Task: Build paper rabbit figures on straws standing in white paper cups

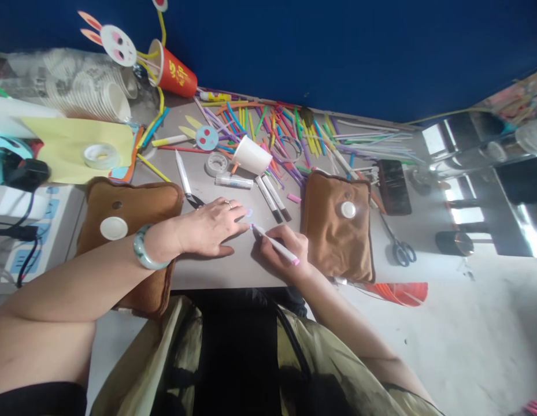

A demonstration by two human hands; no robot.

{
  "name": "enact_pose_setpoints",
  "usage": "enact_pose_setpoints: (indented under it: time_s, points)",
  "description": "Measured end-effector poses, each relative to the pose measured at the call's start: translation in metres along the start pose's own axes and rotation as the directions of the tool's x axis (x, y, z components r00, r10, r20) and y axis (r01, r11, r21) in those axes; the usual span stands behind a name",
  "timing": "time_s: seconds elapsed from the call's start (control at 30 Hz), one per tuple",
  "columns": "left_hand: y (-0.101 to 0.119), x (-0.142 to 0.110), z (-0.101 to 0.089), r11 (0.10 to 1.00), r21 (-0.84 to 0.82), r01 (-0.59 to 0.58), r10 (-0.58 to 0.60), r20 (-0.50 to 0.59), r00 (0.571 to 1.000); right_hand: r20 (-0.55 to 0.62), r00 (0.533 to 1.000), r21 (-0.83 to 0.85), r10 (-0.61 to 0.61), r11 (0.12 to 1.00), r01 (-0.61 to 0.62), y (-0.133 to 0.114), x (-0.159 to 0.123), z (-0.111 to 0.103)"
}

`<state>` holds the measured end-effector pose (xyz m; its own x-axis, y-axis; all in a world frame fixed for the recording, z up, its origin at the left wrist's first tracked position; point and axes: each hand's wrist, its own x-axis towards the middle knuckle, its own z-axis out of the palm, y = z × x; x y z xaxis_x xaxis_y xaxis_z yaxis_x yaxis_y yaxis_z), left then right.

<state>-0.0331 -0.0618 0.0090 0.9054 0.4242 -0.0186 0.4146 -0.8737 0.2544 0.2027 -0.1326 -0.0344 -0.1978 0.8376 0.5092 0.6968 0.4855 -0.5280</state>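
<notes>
My left hand (211, 226) lies flat on the grey table (216, 271), fingers stretched out and pressing down a small pale blue paper piece (249, 213) that peeks out at the fingertips. A ring sits on one finger and a green bangle (143, 249) circles the wrist. My right hand (284, 248) is closed on a white marker with a pink end (277, 245), its tip touching the table right beside the left fingertips.
Two brown padded pouches (133, 214) (340, 225) flank my hands. Behind them lie a white paper cup (252, 155), several markers, tape rolls (100, 155), many coloured straws, a red cup with rabbit ears (175, 72), stacked cups (92, 92), scissors (400, 248) and a black phone (393, 186).
</notes>
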Motion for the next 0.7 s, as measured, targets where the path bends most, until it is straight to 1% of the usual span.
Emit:
enact_pose_setpoints:
  time_s: [0.2, 0.4, 0.7]
  points:
    - [-0.0004, 0.0, 0.0004, 1.0, -0.016, -0.005, 0.004, -0.016, 1.0, 0.008, 1.0, 0.004, 0.0, 1.0, 0.0, -0.0013, 0.0012, 0.0003]
    - [-0.0002, -0.0001, 0.0006, 1.0, -0.02, 0.0, 0.0, -0.006, 1.0, 0.044, 0.999, 0.0, 0.033, 0.999, -0.033, -0.0022, 0.002, -0.0007]
    - [-0.0004, -0.0003, 0.0012, 1.0, -0.001, -0.006, 0.006, -0.004, 1.0, 0.063, 0.997, 0.002, 0.045, 0.999, -0.045, -0.0018, 0.0011, -0.0017]
